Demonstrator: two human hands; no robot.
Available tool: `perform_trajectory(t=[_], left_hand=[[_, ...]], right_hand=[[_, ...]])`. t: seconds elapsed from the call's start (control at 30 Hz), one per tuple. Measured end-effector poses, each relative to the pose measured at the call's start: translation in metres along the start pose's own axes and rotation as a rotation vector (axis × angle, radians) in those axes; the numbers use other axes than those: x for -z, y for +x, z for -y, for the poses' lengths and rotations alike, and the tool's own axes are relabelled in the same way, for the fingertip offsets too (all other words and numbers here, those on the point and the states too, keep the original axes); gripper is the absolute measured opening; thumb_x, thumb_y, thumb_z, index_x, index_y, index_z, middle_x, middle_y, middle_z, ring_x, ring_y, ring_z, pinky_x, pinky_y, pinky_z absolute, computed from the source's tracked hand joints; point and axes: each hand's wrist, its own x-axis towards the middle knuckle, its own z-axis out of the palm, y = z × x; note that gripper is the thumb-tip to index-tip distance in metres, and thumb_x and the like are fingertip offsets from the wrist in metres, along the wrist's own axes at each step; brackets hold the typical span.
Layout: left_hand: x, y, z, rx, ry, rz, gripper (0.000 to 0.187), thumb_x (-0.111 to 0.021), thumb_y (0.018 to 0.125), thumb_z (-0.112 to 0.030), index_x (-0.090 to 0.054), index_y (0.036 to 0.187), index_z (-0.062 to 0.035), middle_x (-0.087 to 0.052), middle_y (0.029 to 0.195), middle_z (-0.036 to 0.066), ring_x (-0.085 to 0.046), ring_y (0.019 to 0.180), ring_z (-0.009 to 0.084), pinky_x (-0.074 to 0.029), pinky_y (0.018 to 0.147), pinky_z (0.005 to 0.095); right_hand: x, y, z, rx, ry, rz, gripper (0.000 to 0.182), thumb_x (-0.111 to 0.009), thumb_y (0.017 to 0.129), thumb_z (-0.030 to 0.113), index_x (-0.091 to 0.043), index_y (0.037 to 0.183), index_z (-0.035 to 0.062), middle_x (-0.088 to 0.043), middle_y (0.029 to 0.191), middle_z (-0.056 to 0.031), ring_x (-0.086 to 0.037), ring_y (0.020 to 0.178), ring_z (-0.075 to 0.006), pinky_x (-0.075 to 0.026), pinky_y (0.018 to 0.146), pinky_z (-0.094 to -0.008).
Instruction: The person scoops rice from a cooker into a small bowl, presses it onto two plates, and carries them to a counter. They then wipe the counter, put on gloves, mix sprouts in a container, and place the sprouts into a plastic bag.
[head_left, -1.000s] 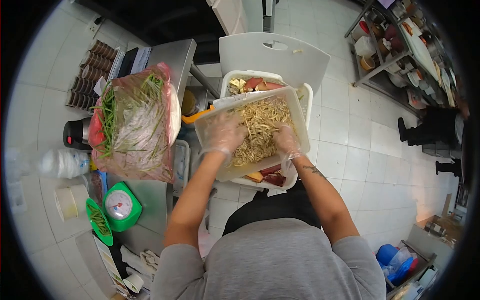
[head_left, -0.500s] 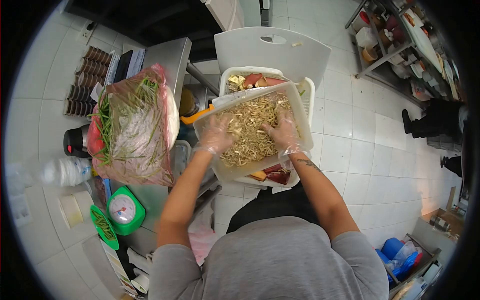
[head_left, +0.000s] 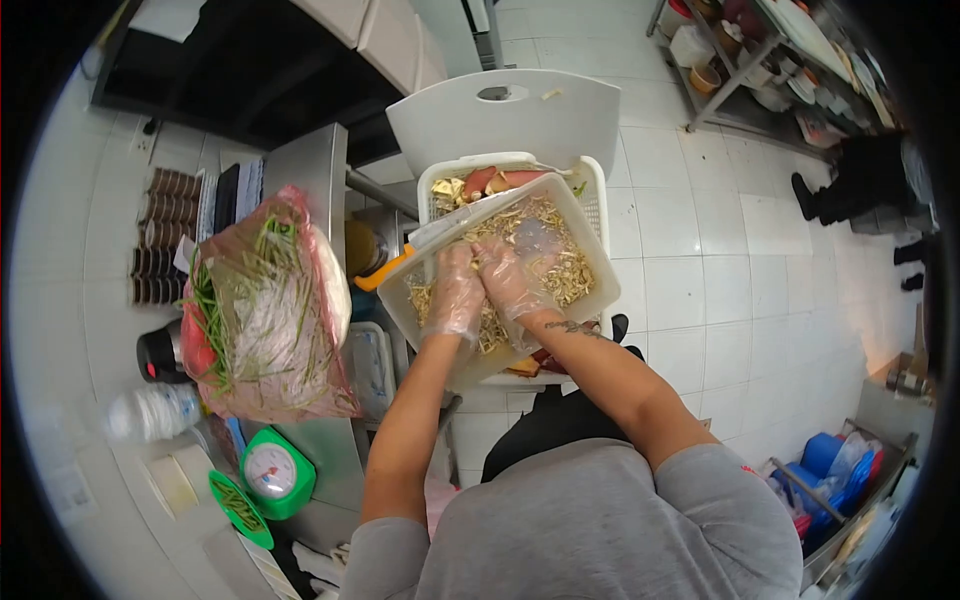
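Both my hands wear clear plastic gloves and are down in a translucent tub of pale, chopped shreds. My left hand lies in the left part of the tub, its fingers pointing away from me. Close beside it, my right hand reaches in near the middle, its fingertips by those of the left. Whether the fingers close on shreds is hidden. Part of the tub's bottom shows to the right of my hands. Under the tub is a white basket with red and yellow peel-like pieces.
A white chair supports the basket. On the left metal counter lie a pink bag of long green beans, a green scale and a green dish. Shelving and a person's dark-clothed legs are at the right.
My hands have come together from opposite sides of the tub, and shreds have shifted, baring part of its bottom. The whole view has also shifted.
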Motion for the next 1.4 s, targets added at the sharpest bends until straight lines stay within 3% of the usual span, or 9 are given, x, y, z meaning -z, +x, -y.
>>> perform_trajectory(t=[0.33, 0.47, 0.63, 0.83, 1.03, 1.13, 1.23, 1.33, 1.4], left_hand=[[0.036, -0.006, -0.016, 0.092, -0.009, 0.084, 0.019, -0.054, 0.085, -0.018, -0.059, 0.097, -0.0034, -0.059, 0.09, 0.022, -0.056, 0.087, 0.0416, -0.044, 0.077, 0.0481], [0.053, 0.001, -0.022, 0.005, 0.362, 0.347, 0.028, -0.059, 0.081, -0.024, -0.06, 0.104, -0.0092, -0.056, 0.113, 0.016, -0.056, 0.101, 0.0326, -0.046, 0.085, 0.0423], [0.007, -0.013, -0.063, -0.26, 0.768, 0.502, 0.035, -0.059, 0.081, -0.033, -0.062, 0.114, -0.0198, -0.049, 0.131, 0.01, -0.047, 0.119, 0.0321, -0.042, 0.097, 0.0517], [-0.048, -0.019, -0.017, -0.373, 0.592, 0.607, 0.031, -0.05, 0.081, -0.009, -0.06, 0.11, -0.0136, -0.053, 0.116, 0.014, -0.053, 0.109, 0.0325, -0.047, 0.085, 0.0514], [0.035, 0.005, -0.007, 0.051, 0.402, 0.475, 0.023, -0.049, 0.08, -0.004, -0.054, 0.102, -0.0082, -0.052, 0.108, 0.02, -0.05, 0.11, 0.0353, -0.046, 0.086, 0.0451], [0.043, 0.013, -0.01, 0.077, 0.473, 0.546, 0.027, -0.054, 0.078, -0.01, -0.056, 0.105, -0.01, -0.052, 0.117, 0.019, -0.051, 0.112, 0.0348, -0.047, 0.088, 0.0433], [0.045, 0.011, -0.054, -0.139, 0.748, 0.575, 0.032, -0.056, 0.076, -0.014, -0.06, 0.109, -0.0143, -0.055, 0.121, 0.014, -0.056, 0.109, 0.0342, -0.047, 0.089, 0.0435], [0.006, 0.012, -0.081, -0.429, 0.731, 0.64, 0.039, -0.056, 0.078, -0.017, -0.061, 0.116, -0.0228, -0.057, 0.123, 0.014, -0.053, 0.115, 0.0319, -0.045, 0.094, 0.0453], [-0.035, 0.021, -0.097, -0.484, 0.67, 0.847, 0.038, -0.052, 0.082, -0.021, -0.061, 0.118, -0.0228, -0.057, 0.124, 0.015, -0.053, 0.116, 0.0313, -0.044, 0.095, 0.0461]], right_hand=[[0.048, -0.007, 0.007, 0.216, -0.391, 0.121, 0.042, -0.042, 0.096, 0.033, -0.054, 0.127, 0.0081, -0.051, 0.134, -0.011, -0.053, 0.116, -0.0258, -0.034, 0.104, -0.0362], [0.073, 0.044, -0.069, 0.282, -0.286, 0.309, 0.036, -0.049, 0.09, 0.017, -0.057, 0.122, 0.0052, -0.053, 0.13, -0.0126, -0.056, 0.111, -0.0243, -0.041, 0.097, -0.0355], [0.09, 0.025, -0.028, -0.07, -0.082, 0.122, 0.032, -0.053, 0.078, -0.005, -0.063, 0.109, -0.0018, -0.066, 0.101, -0.0218, -0.065, 0.091, -0.0337, -0.05, 0.078, -0.04], [0.08, 0.015, -0.056, 0.168, -0.486, -0.188, 0.022, -0.055, 0.081, 0.002, -0.065, 0.101, 0.0023, -0.066, 0.089, -0.0223, -0.064, 0.084, -0.0379, -0.049, 0.075, -0.0426], [0.079, 0.01, -0.033, -0.081, -0.485, -0.084, 0.027, -0.057, 0.09, 0.028, -0.064, 0.101, 0.0038, -0.064, 0.095, -0.0247, -0.062, 0.092, -0.0398, -0.047, 0.081, -0.0461], [0.08, 0.027, -0.047, 0.162, -0.551, 0.148, 0.038, -0.049, 0.094, 0.037, -0.063, 0.103, 0.0031, -0.063, 0.099, -0.0256, -0.062, 0.093, -0.0401, -0.047, 0.082, -0.0473], [0.097, 0.052, -0.028, 0.224, -0.824, 0.525, 0.041, -0.036, 0.1, 0.035, -0.06, 0.109, 0.0028, -0.063, 0.1, -0.0252, -0.061, 0.095, -0.04, -0.048, 0.083, -0.0463], [0.117, 0.044, 0.023, -0.027, -0.733, 0.477, 0.053, -0.027, 0.101, 0.043, -0.06, 0.115, 0.0033, -0.065, 0.089, -0.0199, -0.062, 0.085, -0.0324, -0.047, 0.084, -0.0418], [0.122, 0.064, -0.034, 0.251, -0.657, 0.36, 0.054, -0.03, 0.1, 0.046, -0.06, 0.117, 0.0036, -0.066, 0.085, -0.0164, -0.062, 0.081, -0.0267, -0.048, 0.077, -0.0384]])
